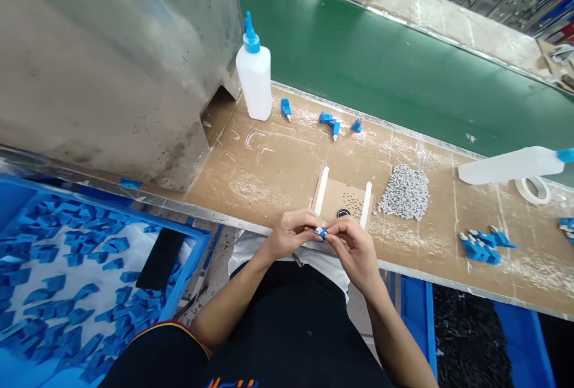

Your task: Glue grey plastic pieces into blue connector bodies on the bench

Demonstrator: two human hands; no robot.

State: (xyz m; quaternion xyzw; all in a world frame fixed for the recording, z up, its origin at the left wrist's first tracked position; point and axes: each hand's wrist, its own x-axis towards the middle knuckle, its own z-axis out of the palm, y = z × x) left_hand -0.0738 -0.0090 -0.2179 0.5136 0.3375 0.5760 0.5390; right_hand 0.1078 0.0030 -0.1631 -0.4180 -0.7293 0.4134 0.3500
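Just above the bench's near edge, my left hand [293, 234] and my right hand [354, 247] pinch one small blue plastic part [321, 231] between them. A whitish bit shows on its left end; my fingertips cover most of the rest. Behind my hands lies a cardboard piece [337, 191] held down by white tape strips, with tiny dark bits [352, 204] scattered on it. A round black item [343, 213] sits at its near side. To the right is a pile of small grey pieces [406, 192].
Several blue parts [329, 118] stand along the bench's far side, and a cluster [482, 246] lies at right. A white bottle [255, 80] stands upright; another bottle [511, 165] lies beside a tape roll [533, 189]. A blue bin [197, 250] holds many blue parts. A metal housing [112, 65] stands left.
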